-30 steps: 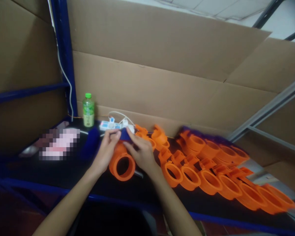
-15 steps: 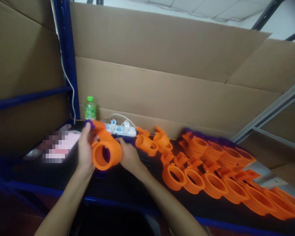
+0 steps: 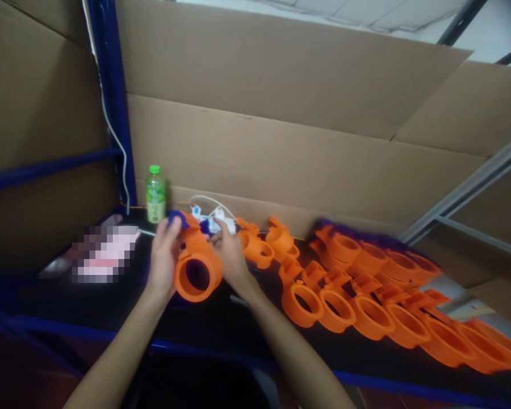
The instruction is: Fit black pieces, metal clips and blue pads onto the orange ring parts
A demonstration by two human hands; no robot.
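Observation:
An orange ring-shaped plastic tape dispenser (image 3: pixel 201 258) is held up over the dark shelf, its round opening toward me. My left hand (image 3: pixel 164 261) grips its left side, thumb up by a dark blue piece (image 3: pixel 177 220) at the upper end. Close against the right side is my right hand (image 3: pixel 234 255), thumb raised and fingers curled. A small dark blue bit shows near that thumb; what those fingers hold is hidden. Two similar orange dispensers (image 3: pixel 281 240) stand just beyond my right hand.
Rows of orange dispensers (image 3: pixel 372 318) fill the right side, the back row (image 3: pixel 370 258) with blue parts. A green-capped bottle (image 3: pixel 155 196) and a white power strip (image 3: pixel 221 224) stand at the back, before a cardboard wall (image 3: pixel 255 147). A blue post (image 3: pixel 113 102) rises at left.
Both hands and the tape dispenser have shifted to the right. My right hand's thumb has lifted, and its grip on the dispenser's side has changed.

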